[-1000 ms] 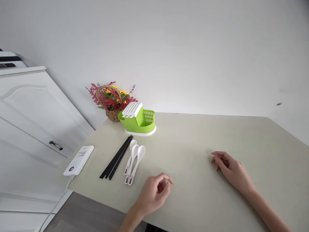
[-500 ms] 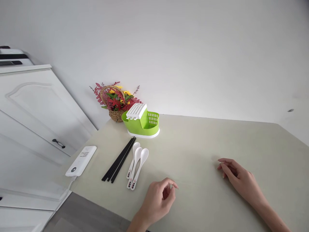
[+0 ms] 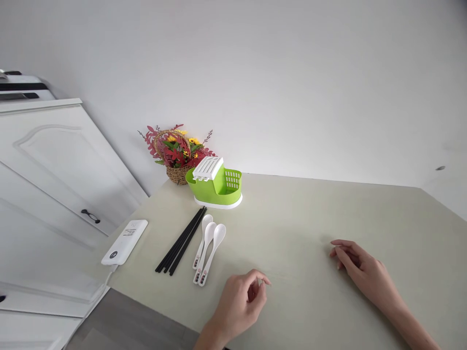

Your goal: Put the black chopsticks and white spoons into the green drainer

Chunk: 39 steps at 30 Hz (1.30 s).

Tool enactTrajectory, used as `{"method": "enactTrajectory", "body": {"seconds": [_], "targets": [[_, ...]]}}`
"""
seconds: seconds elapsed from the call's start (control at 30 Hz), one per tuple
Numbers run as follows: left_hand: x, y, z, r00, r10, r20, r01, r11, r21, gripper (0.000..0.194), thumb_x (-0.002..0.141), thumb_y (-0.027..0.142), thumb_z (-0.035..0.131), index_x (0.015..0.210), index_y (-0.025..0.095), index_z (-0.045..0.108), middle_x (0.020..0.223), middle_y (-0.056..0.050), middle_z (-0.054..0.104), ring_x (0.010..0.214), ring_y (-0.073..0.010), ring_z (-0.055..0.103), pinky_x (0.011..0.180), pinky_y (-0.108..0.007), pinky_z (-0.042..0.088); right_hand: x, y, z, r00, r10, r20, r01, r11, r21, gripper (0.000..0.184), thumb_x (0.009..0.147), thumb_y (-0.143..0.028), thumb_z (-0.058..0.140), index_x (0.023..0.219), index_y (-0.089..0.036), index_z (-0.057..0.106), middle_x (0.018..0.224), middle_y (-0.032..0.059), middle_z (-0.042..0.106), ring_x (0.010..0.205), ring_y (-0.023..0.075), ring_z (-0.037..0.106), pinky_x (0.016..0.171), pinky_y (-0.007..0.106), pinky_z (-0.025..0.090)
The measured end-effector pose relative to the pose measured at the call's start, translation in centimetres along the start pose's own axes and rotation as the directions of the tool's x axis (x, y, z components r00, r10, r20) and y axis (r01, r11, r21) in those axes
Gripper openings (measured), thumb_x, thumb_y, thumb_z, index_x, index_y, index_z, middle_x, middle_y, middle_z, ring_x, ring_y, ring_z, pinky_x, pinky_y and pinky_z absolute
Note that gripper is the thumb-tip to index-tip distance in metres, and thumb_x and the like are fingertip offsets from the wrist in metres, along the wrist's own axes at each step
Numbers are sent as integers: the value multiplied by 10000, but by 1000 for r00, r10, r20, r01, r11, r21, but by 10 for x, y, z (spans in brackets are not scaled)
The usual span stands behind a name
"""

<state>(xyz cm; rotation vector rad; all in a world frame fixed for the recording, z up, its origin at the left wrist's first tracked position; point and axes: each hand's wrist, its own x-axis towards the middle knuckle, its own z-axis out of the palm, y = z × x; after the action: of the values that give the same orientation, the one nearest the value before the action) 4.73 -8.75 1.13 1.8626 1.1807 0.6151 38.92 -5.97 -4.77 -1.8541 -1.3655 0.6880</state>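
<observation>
My left hand [image 3: 242, 301] rests at the front of the table, its fingers curled in and thumb near the index fingertip, with nothing in them. Nearest to it are three white spoons [image 3: 214, 243], side by side with printed handles toward me. Left of the spoons lies a bundle of several black chopsticks [image 3: 182, 240]. Behind them stands a green utensil holder [image 3: 213, 187] with a white slotted top and white base. My right hand [image 3: 359, 265] lies on the table's right side, loosely closed, thumb by the index finger, also holding nothing.
A wicker basket of artificial flowers [image 3: 177, 175] stands behind the holder against the wall. A white power bank [image 3: 126, 242] with a cable [image 3: 107, 279] lies near the left edge of the pale table [image 3: 292, 209]. White cabinets [image 3: 54, 165] stand on the left.
The view has shifted very slightly, so everything at the left appears a little further right. Both hands stay in place, and the objects have not moved on the table.
</observation>
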Motion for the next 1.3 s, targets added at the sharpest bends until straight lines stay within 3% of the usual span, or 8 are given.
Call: {"method": "enactTrajectory", "body": {"seconds": [0.27,0.57,1.3], "targets": [[-1,-1,2,1000,12,-18,-12,1000,16,237,1025,308,469,997,202,679,590,50,477,523,-110,417,510,-219,328,-1,-2,0,1000,-4,-5,4,1000,-18,392,917,-592,490,1124,-298,646,967,19,761,754,190,692,647,290,510],[-1,-2,3,999,23,-23,-22,999,32,225,1026,300,482,1005,203,683,589,55,490,520,-102,422,515,-214,333,-2,-1,0,999,28,-20,-29,996,-89,449,926,-656,477,1168,-322,655,727,-22,698,634,184,581,589,288,460],[-2,-3,4,999,28,-23,-27,998,55,228,1029,300,474,1010,204,680,594,56,487,521,-101,421,517,-213,335,-2,-2,-1,1000,4,-18,-5,996,-85,425,920,-603,495,1175,-309,668,686,-28,633,604,174,552,590,287,458]]}}
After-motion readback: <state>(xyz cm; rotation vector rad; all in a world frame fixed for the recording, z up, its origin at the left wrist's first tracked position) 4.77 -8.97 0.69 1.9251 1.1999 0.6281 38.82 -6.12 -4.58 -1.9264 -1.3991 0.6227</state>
